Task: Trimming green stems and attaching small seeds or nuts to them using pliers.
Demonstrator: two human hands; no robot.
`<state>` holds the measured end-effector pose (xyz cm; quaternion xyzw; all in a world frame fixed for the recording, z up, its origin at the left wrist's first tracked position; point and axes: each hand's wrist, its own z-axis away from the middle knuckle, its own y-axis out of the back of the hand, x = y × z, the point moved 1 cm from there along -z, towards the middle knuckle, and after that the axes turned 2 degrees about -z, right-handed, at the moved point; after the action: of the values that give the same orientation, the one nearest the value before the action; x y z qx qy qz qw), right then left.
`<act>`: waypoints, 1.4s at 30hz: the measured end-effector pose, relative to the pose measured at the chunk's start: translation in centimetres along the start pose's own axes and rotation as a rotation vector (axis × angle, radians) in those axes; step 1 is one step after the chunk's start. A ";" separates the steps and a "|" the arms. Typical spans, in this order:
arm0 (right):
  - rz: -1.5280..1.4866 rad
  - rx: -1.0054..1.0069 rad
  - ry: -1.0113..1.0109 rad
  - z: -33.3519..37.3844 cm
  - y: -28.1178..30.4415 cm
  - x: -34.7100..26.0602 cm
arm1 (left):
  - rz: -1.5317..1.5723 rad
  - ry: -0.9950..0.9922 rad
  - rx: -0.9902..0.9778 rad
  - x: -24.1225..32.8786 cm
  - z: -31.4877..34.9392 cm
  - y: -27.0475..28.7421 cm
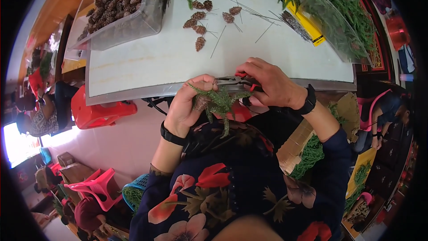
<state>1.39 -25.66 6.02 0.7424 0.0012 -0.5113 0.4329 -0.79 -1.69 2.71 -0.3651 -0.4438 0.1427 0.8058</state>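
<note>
Greenery partly hides pinecone; left fingers grip both; right fingers hold pliers.

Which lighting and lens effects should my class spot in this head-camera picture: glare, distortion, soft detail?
Head view: the bright opening at far left is blown out to white; head view: the near edge of the white table bends with the fisheye lens, and the corners go black; head view: the pliers look fairly clear, the seated person at left softer.
</note>
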 end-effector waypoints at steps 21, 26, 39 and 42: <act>0.107 -0.082 -0.236 0.4 -0.6 -1.5 | -0.725 -0.247 0.311 0.7 0.4 -1.8; 0.136 0.022 -0.222 0.9 -0.7 -0.9 | -0.775 -0.302 0.353 0.3 0.1 -2.2; 0.283 0.150 0.224 -0.6 0.5 0.7 | -0.182 0.031 0.019 0.4 0.4 -0.8; 0.350 0.187 0.301 -0.9 0.7 0.6 | -0.100 0.113 -0.019 0.2 0.3 -0.5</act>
<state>2.73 -25.80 6.09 0.8358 -0.1102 -0.3102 0.4393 -0.99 -1.78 3.36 -0.3575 -0.4166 0.0775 0.8322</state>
